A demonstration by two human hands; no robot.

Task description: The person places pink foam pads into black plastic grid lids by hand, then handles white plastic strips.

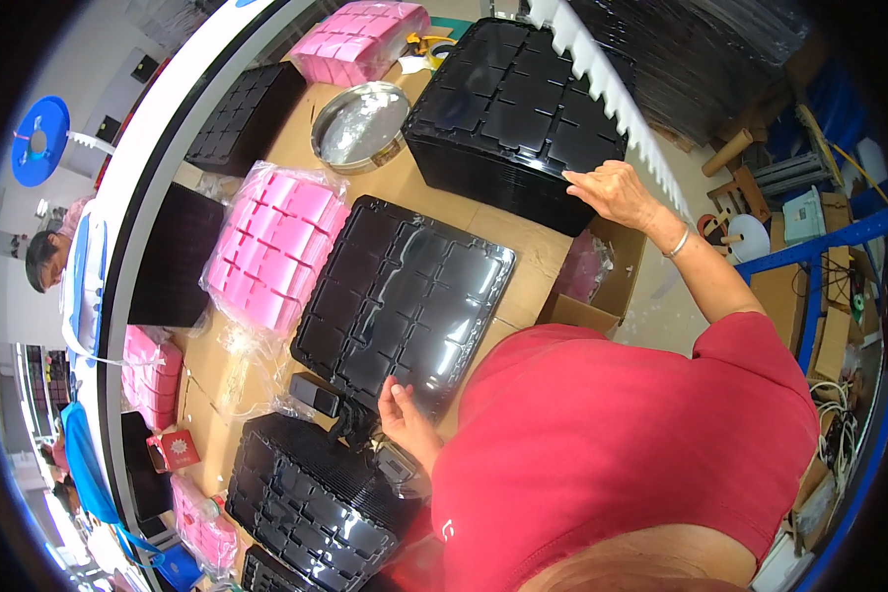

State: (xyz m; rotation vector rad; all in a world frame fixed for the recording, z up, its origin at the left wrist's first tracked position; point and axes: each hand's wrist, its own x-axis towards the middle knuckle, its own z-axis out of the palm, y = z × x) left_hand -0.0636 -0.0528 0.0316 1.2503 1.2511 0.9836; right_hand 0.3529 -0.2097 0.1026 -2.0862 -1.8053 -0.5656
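Observation:
A black plastic tray (405, 296) with a grid of moulded compartments lies on the cardboard-covered table in front of me. My left hand (405, 419) is at its near-left edge, fingers loosely bent and slightly apart, with nothing visible between them. Farther right stands a tall stack of black plastic trays (523, 99). My right hand (617, 192), a bracelet on its wrist, reaches to the near edge of this stack. Its thumb and curled fingers close on the rim of the top tray, though the exact grip is small in view.
Pink trays in clear film (276, 247) lie left of the middle tray, beside a round metal pan (361, 126). Another black tray stack (311, 498) is at the near left. A white toothed strip (612, 89) hangs above the right stack. An open cardboard box (602, 286) sits below it.

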